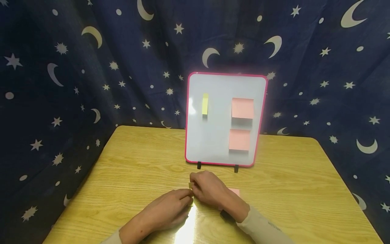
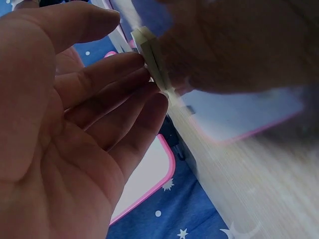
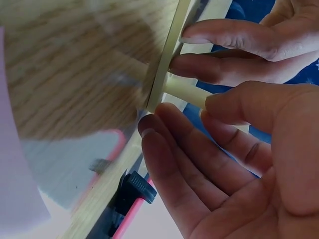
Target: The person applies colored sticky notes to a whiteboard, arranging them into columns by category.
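Observation:
A slim pad of yellow sticky notes lies on the table in front of the whiteboard, seen nearly edge-on in the right wrist view. My right hand pinches the lifted end of its top sticky note between thumb and index finger. The note's other end still meets the pad. The remaining right fingers rest at the pad's far end. From the near side my left hand touches the pad with extended fingertips, its thumb held apart. Seen from the head, the hands cover most of the pad.
The whiteboard, pink-framed, stands on black feet. It bears a narrow yellow note, an upper pink note and a lower pink note. A pink paper lies partly behind my right wrist. A star-patterned curtain surrounds the table.

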A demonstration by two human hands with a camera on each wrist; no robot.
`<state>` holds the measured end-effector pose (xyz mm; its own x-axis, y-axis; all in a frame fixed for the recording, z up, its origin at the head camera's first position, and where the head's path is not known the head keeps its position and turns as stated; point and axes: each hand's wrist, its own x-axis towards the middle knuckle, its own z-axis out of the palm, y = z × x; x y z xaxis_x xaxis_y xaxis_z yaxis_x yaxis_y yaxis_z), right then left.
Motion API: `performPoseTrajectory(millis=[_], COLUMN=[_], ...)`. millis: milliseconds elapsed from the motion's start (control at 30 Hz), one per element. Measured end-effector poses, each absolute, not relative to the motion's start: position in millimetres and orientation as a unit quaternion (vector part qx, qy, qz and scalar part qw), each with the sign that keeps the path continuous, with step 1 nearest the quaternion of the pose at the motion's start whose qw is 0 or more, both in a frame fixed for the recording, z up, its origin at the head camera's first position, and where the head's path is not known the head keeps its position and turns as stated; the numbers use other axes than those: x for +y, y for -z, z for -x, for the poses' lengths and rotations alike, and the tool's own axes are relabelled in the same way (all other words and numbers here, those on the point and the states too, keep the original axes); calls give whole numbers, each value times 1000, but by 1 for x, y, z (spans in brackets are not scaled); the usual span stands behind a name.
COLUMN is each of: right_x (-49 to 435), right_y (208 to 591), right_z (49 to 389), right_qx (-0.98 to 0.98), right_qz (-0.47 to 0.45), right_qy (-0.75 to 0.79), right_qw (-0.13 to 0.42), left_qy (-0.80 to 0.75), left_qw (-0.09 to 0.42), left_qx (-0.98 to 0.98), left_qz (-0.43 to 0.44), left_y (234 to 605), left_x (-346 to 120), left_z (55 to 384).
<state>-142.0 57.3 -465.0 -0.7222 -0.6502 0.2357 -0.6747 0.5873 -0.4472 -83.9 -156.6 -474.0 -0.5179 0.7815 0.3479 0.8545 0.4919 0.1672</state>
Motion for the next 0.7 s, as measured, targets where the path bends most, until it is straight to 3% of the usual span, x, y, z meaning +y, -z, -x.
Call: performPoseTrajectory(millis=[700], right_x=[59], right_y=[466], right_z=[151], right_qx=[-888], right_qz=[-376], right_qy=[-266], right_qw=[12], left_qy=[172], left_qw=[104], left_qx=[-864], left_qz=[462], left_y=[474], left_x=[-157], left_z=[81])
